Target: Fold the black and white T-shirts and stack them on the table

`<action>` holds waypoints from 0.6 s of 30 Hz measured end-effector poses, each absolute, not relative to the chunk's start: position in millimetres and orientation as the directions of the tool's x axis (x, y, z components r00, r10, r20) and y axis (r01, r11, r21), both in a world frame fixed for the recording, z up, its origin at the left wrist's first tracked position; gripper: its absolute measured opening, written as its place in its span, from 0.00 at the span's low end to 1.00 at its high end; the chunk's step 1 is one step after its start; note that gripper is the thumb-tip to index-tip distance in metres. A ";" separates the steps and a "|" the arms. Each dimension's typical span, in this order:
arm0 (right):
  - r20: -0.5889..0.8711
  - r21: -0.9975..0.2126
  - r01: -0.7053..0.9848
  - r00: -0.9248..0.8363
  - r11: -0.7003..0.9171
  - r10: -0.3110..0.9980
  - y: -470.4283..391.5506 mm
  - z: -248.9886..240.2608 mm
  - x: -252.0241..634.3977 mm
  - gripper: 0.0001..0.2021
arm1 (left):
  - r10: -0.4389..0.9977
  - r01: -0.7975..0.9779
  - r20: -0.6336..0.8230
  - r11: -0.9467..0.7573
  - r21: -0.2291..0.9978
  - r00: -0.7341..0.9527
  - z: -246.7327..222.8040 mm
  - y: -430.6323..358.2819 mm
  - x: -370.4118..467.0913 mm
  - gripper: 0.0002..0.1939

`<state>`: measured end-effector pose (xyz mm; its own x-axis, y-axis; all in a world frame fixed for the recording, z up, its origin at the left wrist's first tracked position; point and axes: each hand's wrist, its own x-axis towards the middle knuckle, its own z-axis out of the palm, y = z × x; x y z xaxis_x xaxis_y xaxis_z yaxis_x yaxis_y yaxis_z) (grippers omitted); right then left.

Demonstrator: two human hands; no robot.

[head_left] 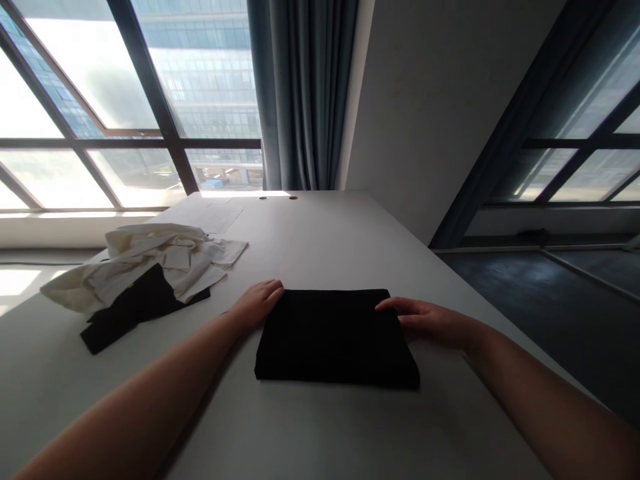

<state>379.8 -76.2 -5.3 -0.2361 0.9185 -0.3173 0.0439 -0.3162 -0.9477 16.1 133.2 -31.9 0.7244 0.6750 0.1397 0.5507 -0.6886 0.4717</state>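
A folded black cloth point(336, 337) lies flat on the white table point(320, 250) in front of me, a thick, neat rectangle with its near edge toward me. At its far left corner, my left hand point(259, 301) has its fingers bent over the edge. My right hand point(427, 321) grips the right side near the far corner, one finger on top and other fingers against the side. The underside of the cloth is hidden, and so are parts of the fingertips.
To the left lies a crumpled heap of white cloth point(155, 257), with black pieces point(140, 300) partly under it. Paper sheets point(217, 217) rest farther back. Two round holes show near the table's far edge. Beyond are windows, a curtain point(305, 93) and a wall point(420, 100).
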 end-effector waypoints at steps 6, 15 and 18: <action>-0.287 -0.955 0.100 -0.096 -0.278 0.953 -67.7 -25.1 370.6 0.24 | 0.675 0.548 0.145 -0.689 0.475 0.723 -34.7 134.7 16.3 0.22; -0.069 -0.930 0.353 0.097 -0.099 0.993 21.9 -39.6 418.1 0.24 | 0.754 0.742 0.192 -0.655 0.143 0.628 -44.3 137.4 16.8 0.18; 0.024 -0.881 0.469 0.179 -0.064 0.983 65.7 -42.1 461.3 0.24 | 0.775 0.774 0.191 -0.625 0.099 0.602 -47.0 139.5 17.0 0.17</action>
<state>461.3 65.7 -42.1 0.1793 0.9835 0.0243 0.4691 -0.0637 -0.8808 17.0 139.5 -47.0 0.6018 0.7753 0.1914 0.7741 -0.6253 0.0988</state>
